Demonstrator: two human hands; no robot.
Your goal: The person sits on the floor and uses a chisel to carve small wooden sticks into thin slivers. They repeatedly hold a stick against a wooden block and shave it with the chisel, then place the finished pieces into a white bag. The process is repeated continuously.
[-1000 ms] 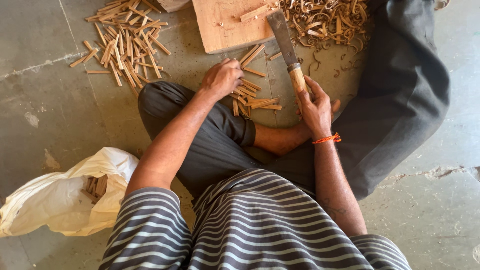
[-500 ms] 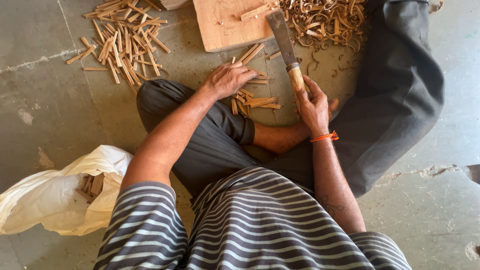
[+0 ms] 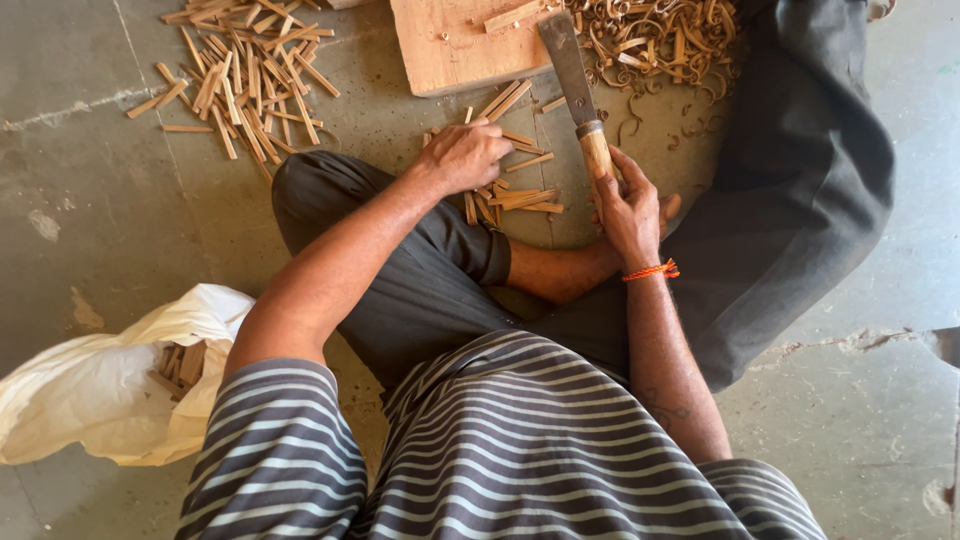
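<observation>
At frame centre, the left hand [image 3: 462,157] closes on light, brittle wood sticks [image 3: 505,196]; the right hand [image 3: 628,212] grips the cleaver [image 3: 572,85] by its handle

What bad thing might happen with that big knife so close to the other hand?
The right hand grips the knife by its wooden handle, blade lying over the wooden block. The left hand reaches into the small sticks right beside it, so a slip might nick those fingers. A bare foot sits just under the handle; a dropped knife might hit it.
</observation>
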